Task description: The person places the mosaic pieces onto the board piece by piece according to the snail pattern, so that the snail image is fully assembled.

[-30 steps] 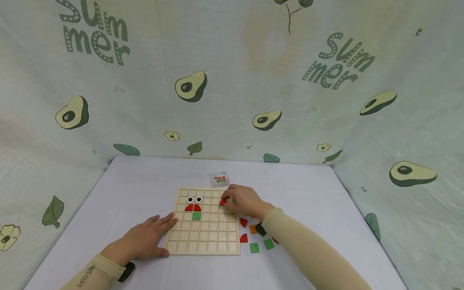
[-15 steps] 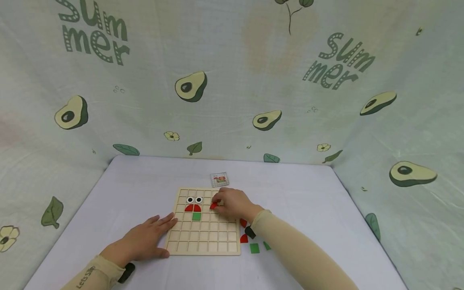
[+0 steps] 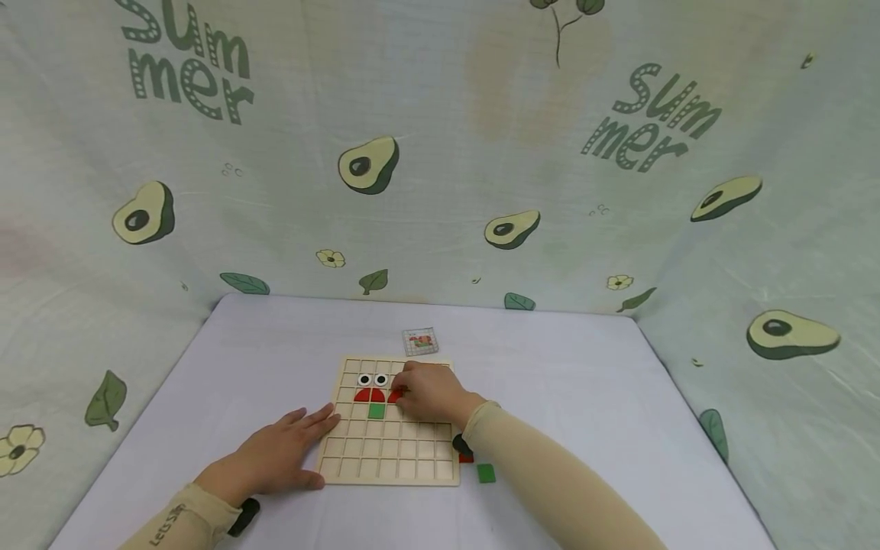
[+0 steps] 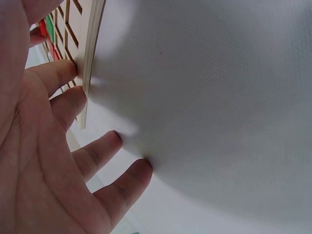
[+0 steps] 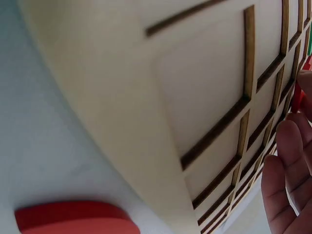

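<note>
A wooden grid board [image 3: 388, 467] lies on the white table. Two eye discs [image 3: 373, 380] sit side by side in its upper cells, with two red quarter-circle tiles [image 3: 369, 395] below them and a green square tile [image 3: 376, 411] under those. My right hand [image 3: 431, 393] pinches another red tile [image 3: 395, 396] at the cell just right of the red pair. In the right wrist view that red tile [image 5: 297, 97] shows between the fingertips. My left hand [image 3: 283, 451] rests with fingers spread at the board's left edge; in the left wrist view two fingertips [image 4: 68, 73] touch the board's side.
Behind the board lies a small picture card [image 3: 420, 341]. To the right of the board are a green square tile [image 3: 486, 473] and a red tile [image 3: 466, 458], partly covered by the right wrist's black strap [image 3: 463, 444]. A printed cloth [image 3: 440, 153] hangs around the table.
My right hand has moved left across the board with the red tile, from the right columns to beside the red pair. The forearm now covers more loose tiles. My left hand stays put.
</note>
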Demonstrator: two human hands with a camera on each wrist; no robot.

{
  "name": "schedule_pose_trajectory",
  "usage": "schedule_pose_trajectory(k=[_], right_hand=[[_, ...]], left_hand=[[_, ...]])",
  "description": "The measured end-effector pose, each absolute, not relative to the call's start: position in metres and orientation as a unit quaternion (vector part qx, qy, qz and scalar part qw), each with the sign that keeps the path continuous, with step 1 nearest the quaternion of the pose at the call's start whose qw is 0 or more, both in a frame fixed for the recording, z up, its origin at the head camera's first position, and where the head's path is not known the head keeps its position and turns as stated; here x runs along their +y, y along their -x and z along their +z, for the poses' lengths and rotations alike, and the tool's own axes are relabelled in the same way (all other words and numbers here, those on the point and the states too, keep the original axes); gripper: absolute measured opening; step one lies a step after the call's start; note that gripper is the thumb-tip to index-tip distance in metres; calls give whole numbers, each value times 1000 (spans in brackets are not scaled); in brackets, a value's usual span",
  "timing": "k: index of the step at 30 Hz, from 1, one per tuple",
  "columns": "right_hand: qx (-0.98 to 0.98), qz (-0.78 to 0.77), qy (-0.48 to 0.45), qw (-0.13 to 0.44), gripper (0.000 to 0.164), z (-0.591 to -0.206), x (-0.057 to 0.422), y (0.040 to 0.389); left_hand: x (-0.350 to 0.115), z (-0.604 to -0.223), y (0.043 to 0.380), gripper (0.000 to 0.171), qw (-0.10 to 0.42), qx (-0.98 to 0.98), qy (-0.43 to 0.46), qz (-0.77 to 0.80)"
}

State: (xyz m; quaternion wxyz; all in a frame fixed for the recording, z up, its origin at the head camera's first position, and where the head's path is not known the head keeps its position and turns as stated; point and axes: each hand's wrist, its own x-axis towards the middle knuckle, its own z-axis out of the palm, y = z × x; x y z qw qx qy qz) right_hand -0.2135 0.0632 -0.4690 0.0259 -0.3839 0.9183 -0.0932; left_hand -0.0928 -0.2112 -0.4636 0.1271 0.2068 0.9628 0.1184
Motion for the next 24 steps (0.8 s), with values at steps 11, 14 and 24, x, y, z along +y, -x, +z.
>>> schedule_pose_trajectory(k=[11,14,24], right_hand=[[923,-89,374,31,21,-469,61,212],[923,-90,374,30,21,-469,62,211],[923,-84,373,32,23,-467,64,211]], left_hand=[[-210,-462,93,94,126,963,-204,120],[-210,-462,92,94,125,964,-203,119],[-209,-461,91,94,126,964,-201,122]])
